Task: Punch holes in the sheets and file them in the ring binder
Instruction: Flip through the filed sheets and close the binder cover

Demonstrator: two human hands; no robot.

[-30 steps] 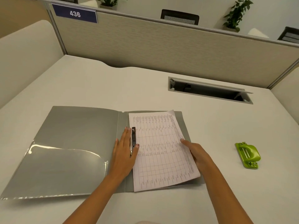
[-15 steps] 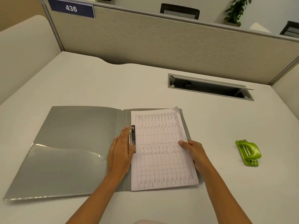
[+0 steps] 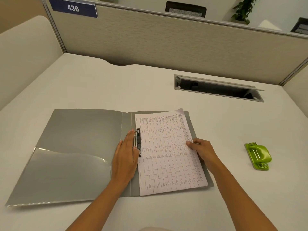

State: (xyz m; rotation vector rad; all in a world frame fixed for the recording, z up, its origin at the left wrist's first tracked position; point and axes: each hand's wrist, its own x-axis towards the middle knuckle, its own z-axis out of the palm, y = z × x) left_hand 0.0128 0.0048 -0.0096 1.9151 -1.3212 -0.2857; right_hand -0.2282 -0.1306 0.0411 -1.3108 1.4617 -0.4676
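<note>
A grey ring binder (image 3: 78, 140) lies open on the white desk, with a clear pocket on its left flap. Printed sheets (image 3: 168, 152) rest on its right half, their left edge at the black ring mechanism (image 3: 138, 142). My left hand (image 3: 125, 155) lies flat on the spine, fingers against the rings. My right hand (image 3: 202, 150) pinches the sheets' right edge. A green hole punch (image 3: 258, 155) sits on the desk to the right, apart from both hands.
An open cable tray (image 3: 216, 88) is sunk into the desk (image 3: 116, 84) at the back right. A beige partition (image 3: 166, 39) with a blue "436" label (image 3: 73, 8) walls off the far edge. Padded side panels stand left and right.
The sheets have shifted left and straightened against the ring mechanism. My right hand has closed onto their right edge. My left hand stays on the spine.
</note>
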